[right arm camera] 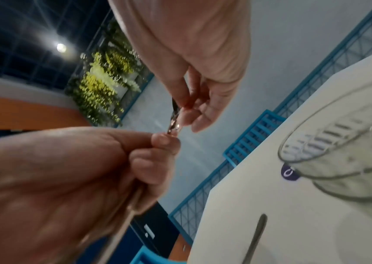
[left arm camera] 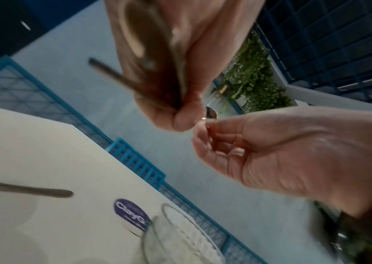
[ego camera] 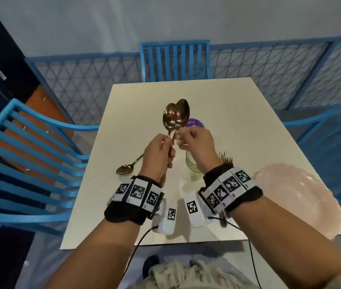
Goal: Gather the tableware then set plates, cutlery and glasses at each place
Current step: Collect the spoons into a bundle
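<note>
Nearest the body, a pink scalloped plate [ego camera: 290, 197] is seen at the right near edge of the table [ego camera: 144, 97], with gold forks [ego camera: 225, 158] and a clear glass [ego camera: 192, 165] just beyond it and a single gold spoon [ego camera: 125, 168] lying to the left. Above these, a bundle of gold spoons [ego camera: 175, 115] is held upright over mid-table. The handles are gripped in the curled left hand [ego camera: 158, 157], while one spoon's neck is pinched between thumb and fingertips of the right hand [ego camera: 196, 142]. The sorting of cutlery appears to be in hand; next, one spoon would need to be drawn free and laid at a place. Blue chairs [ego camera: 174, 59] stand furthest away.
</note>
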`<state>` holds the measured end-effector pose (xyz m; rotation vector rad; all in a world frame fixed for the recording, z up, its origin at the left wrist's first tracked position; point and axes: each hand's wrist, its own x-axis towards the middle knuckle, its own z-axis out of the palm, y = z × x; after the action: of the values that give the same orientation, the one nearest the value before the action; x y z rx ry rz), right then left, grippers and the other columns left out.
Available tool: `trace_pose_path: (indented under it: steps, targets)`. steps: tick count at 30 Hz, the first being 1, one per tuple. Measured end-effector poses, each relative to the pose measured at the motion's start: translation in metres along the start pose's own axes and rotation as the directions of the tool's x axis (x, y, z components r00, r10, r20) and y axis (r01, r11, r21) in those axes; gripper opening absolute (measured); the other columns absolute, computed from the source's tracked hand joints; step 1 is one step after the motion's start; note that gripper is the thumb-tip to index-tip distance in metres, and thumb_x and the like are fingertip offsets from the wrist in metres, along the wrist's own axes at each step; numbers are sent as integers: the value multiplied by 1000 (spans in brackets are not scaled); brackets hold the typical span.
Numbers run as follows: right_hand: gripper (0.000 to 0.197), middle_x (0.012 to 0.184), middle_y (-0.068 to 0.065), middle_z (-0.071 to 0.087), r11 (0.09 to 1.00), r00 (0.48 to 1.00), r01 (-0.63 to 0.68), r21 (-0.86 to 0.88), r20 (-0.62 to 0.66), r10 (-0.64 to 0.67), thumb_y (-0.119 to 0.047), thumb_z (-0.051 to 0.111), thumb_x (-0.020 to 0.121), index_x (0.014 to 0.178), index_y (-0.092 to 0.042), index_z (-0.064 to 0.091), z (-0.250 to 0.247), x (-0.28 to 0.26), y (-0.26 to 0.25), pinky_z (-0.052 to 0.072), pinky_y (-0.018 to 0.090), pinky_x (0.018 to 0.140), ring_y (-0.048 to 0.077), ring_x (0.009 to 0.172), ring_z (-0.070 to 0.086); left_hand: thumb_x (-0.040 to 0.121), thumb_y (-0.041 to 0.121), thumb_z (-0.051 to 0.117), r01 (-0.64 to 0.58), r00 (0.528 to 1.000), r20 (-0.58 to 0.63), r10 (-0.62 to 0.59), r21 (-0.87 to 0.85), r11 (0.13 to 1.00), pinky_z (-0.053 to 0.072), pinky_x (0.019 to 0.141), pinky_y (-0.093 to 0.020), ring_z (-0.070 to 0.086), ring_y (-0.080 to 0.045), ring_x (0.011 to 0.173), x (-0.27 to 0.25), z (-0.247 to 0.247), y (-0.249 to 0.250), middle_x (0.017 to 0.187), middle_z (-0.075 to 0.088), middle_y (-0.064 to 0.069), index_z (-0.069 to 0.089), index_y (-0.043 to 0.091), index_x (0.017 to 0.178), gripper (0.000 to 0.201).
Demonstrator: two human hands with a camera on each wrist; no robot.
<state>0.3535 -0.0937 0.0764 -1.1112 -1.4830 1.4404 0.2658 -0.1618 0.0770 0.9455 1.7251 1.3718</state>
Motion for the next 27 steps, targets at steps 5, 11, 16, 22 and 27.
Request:
trace_pose_path:
  steps: [5, 11, 16, 22, 27]
  targets:
    - [26, 104, 6, 65, 919, 988, 111, -379, 139, -62, -8, 42, 96, 112, -7, 62, 56, 11, 36, 46, 30, 86, 20, 94, 61, 98, 9, 37, 50, 989, -136, -52, -16, 999, 35, 45, -24, 39, -11, 46, 6, -56, -21, 62, 50, -1, 53, 13, 80, 24]
    - [44, 143, 9, 39, 561, 914, 291, -775, 398, 76, 1, 39, 93, 134, -13, 45, 118, 35, 102, 39, 41, 99, 34, 122, 45, 97, 2, 39, 75, 973, -215, -88, -64, 995, 39, 37, -16, 40, -1, 34, 3, -111, -41, 61, 47, -5, 50, 7, 79, 22]
    - [48, 156, 1, 17, 313, 879, 365, -877, 435, 193, -3, 34, 96, 143, -16, 31, 147, 58, 126, 39, 43, 99, 34, 129, 35, 96, 3, 41, 130, 955, -267, -129, -15, 991, 37, 39, -17, 40, -6, 39, 13, -145, -66, 63, 49, -5, 52, 6, 80, 19]
    - [31, 122, 15, 47, 290, 854, 457, -841, 506, 120, 4, 42, 91, 118, -6, 51, 162, 76, 134, 46, 37, 83, 31, 111, 47, 96, 5, 42, 167, 953, -254, -162, 0, 986, 39, 38, -15, 41, -1, 37, 28, -164, -80, 63, 50, -5, 52, 9, 78, 21]
    - [24, 110, 16, 55, 302, 821, 501, -811, 556, 129, 5, 46, 87, 107, -4, 56, 164, 80, 131, 41, 33, 77, 30, 100, 56, 97, 8, 41, 163, 953, -263, -151, 22, 986, 41, 41, -15, 43, -1, 39, 37, -172, -85, 64, 51, -2, 52, 12, 79, 22]
